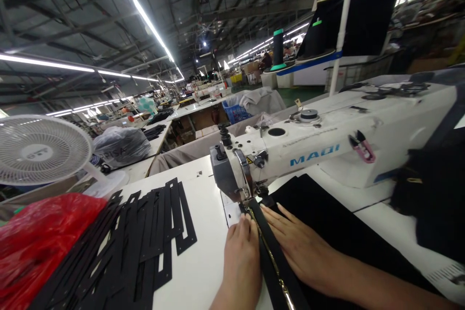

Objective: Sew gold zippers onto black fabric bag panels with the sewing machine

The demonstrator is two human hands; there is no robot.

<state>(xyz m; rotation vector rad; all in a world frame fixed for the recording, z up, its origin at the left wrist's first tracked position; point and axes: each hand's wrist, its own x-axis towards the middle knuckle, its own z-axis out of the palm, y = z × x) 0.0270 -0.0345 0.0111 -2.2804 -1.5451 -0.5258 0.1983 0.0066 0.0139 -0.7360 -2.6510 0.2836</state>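
Note:
A white sewing machine (319, 150) stands on a white table (203, 261). Under its presser foot (250, 198) runs a black strip with a gold zipper (271, 256), lying beside black fabric (327, 218). My left hand (241, 261) lies flat on the table against the strip's left edge, fingers stretched toward the needle. To the right of the zipper, my right hand (300, 247) rests flat on the black fabric, fingers extended and together. Neither hand grips anything.
A stack of black cut frame pieces (138, 237) lies on the table's left part, beside a red plastic bag (36, 242). A white fan (39, 147) stands at the left. Pink thread snips (361, 147) rest on the machine. Dark fabric (432, 189) is piled at right.

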